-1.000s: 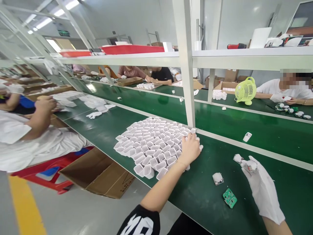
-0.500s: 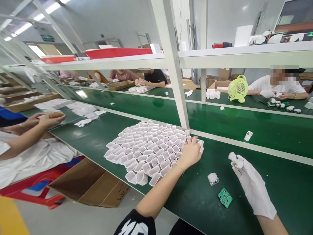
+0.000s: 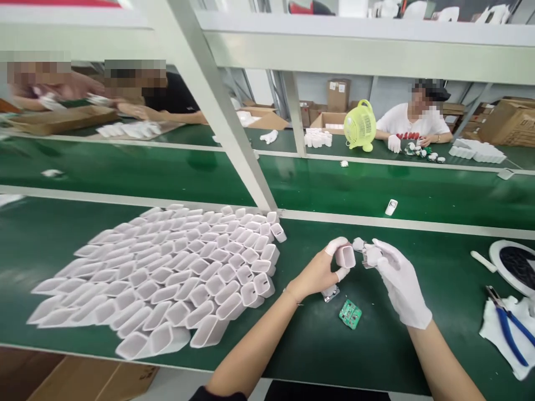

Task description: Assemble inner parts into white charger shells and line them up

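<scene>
My left hand (image 3: 320, 268), with white covers on some fingertips, is closed around a white plastic housing (image 3: 346, 257), its open end turned toward me. Gloved in white, my right hand (image 3: 399, 281) pinches a small white electronic module (image 3: 371, 254) close beside the housing's opening; the two look apart. Below the hands a green circuit board (image 3: 350, 314) lies on the bench. Another small white-topped module (image 3: 330, 293) lies partly hidden behind my left hand. Many matching housings (image 3: 179, 278) stand packed together to the left, open ends up.
Blue-handled pliers (image 3: 507, 328) rest on a white cloth at right, near a round white dish (image 3: 499, 262) of dark pieces. A slanted post (image 3: 225, 111) rises behind the housings. Beyond the green belt (image 3: 317, 189), several co-workers sit near a yellow-green fan (image 3: 360, 127).
My left hand has left the group of housings and come right with one housing in it, beside the module in my right hand. The view has turned right and down.
</scene>
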Tool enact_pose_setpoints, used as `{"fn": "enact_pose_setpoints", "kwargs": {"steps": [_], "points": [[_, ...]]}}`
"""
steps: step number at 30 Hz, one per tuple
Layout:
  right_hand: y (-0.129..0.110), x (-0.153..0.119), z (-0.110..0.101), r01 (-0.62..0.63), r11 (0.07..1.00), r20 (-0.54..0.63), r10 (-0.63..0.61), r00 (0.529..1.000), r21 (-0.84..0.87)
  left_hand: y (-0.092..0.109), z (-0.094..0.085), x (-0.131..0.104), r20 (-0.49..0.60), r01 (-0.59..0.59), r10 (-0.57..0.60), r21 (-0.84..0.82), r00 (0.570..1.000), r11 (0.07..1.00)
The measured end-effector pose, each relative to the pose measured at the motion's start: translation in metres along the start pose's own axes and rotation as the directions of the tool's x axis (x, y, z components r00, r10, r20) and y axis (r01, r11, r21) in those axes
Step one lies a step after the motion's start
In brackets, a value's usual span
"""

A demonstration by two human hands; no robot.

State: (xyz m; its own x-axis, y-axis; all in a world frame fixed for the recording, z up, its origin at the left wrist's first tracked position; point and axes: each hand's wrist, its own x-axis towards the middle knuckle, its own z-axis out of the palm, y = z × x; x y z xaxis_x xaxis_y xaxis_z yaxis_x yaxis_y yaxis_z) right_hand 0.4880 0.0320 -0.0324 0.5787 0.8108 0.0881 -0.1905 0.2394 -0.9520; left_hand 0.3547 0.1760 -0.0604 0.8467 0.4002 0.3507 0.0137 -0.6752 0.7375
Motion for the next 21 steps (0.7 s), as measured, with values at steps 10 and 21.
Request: {"fn": "enact_pose_setpoints", "kwargs": {"steps": [10,21], "points": [[0.005,-0.009,0.005,0.251,0.931,0.037,-0.25,0.967,-0.264,0.003,-0.004,-0.01,-0.004,-0.04,0.04,-0.202,0.999,0.979],[0.018,-0.025,0.022,0.27,0.93,-0.058,-0.293,0.954,-0.25,0.002,0.003,-0.011,-0.304,-0.448,0.467,0.135,0.83,0.884]]}}
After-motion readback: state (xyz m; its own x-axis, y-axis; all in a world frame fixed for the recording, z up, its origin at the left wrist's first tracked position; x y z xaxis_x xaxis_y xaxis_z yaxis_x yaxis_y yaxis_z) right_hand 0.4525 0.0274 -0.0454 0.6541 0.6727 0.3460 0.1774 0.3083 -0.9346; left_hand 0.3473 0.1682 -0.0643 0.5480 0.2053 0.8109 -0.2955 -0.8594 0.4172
